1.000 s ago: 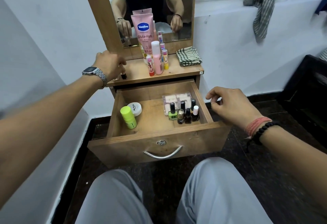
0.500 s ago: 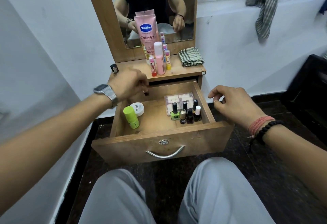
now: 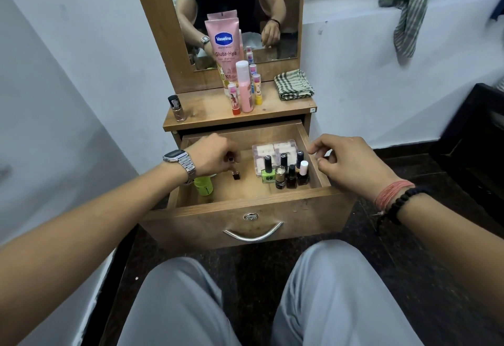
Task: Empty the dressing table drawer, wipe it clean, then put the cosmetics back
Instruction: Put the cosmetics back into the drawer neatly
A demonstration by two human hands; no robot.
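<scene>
The wooden drawer (image 3: 245, 222) stands pulled out. Inside it my left hand (image 3: 212, 156) pinches a small dark bottle (image 3: 236, 175) by its cap and holds it upright just over the drawer floor. A green stick (image 3: 204, 186) lies partly under that wrist. Several nail polish bottles (image 3: 285, 173) stand at the right in front of a clear compact case (image 3: 274, 149). My right hand (image 3: 351, 164) hovers over the drawer's right wall, fingers loosely curled and holding nothing.
On the tabletop (image 3: 207, 111) stand a pink Vaseline tube (image 3: 225, 48), several pink sticks (image 3: 244, 89), a clear bottle (image 3: 177, 108) at the left and a folded checked cloth (image 3: 293, 85). A mirror rises behind. A wall runs close on the left; my knees are below.
My left hand came down from the tabletop's left edge into the drawer with the small dark bottle. The clear bottle stays on the tabletop. My right hand barely moved.
</scene>
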